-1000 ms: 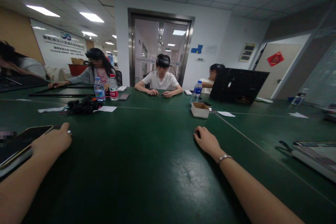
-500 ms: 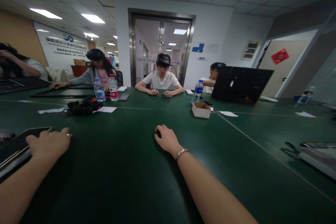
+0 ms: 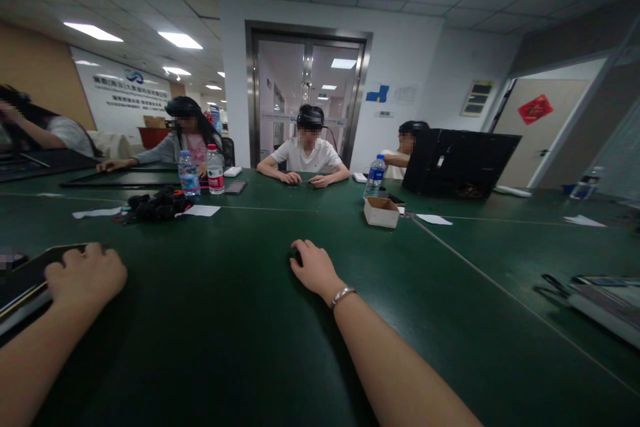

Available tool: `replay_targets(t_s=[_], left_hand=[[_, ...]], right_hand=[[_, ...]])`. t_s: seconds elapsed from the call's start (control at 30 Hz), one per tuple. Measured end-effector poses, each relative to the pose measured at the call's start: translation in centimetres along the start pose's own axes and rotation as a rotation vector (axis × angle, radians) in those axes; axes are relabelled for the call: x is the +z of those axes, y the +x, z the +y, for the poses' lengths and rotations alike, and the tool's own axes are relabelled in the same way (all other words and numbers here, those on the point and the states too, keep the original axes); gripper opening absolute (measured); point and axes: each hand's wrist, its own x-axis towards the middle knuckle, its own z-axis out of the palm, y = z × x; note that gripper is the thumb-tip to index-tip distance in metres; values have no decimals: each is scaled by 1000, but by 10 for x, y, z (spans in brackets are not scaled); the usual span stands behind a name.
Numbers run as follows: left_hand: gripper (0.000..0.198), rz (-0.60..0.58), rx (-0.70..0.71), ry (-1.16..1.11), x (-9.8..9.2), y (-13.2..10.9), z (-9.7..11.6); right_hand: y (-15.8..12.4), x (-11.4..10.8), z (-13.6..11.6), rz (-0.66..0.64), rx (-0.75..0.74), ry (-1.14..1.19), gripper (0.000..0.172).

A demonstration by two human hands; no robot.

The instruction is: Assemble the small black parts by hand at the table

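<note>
My left hand (image 3: 86, 275) lies at the right end of a flat dark panel (image 3: 27, 275) with a pale edge. Its fingers are bent over the panel's end, and the fingertips are hidden. On the green table (image 3: 215, 320) rests my right hand (image 3: 316, 271), palm down with loosely bent fingers. A dark gap shows between its thumb and forefinger, and I see nothing held there. A bracelet (image 3: 343, 296) circles the right wrist.
Beyond my hands lie black tangled gear (image 3: 155, 205), two bottles (image 3: 215, 170) and a small open box (image 3: 381, 212). A large black panel (image 3: 460, 163) stands at the back right. A grey device (image 3: 607, 303) lies at the right. Several people sit across.
My left hand has drawn slightly left, and its fingers are more bent over the panel. My right hand has shifted very little; its thumb and forefinger look slightly farther apart.
</note>
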Motion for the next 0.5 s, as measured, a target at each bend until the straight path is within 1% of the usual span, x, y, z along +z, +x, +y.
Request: replay_targets(t_s=[0.2,0.27,0.33,0.4,0.43,0.47,0.5], left_hand=[[42,17,-9,32,-2,-3,-1],[42,57,25,62,-4,-6,1],[42,135,116,117,-5,-11,10],[41,226,276,156,-6,-19,30],[41,259,364,151,-8,-25,45],[41,269,468,113,-9,-32,64],[42,253,565,41,-11,-40,85]], right_hand=[[-1,1,1,4,28,42,34],[0,3,3,16,24,44,32],[2,6,5,29,17,64,30],[4,8,9,46,32,126,29],[6,9,11,57,51,186,28],[8,10,13,78,78,265,27],[10,11,16,109,109,364,27]])
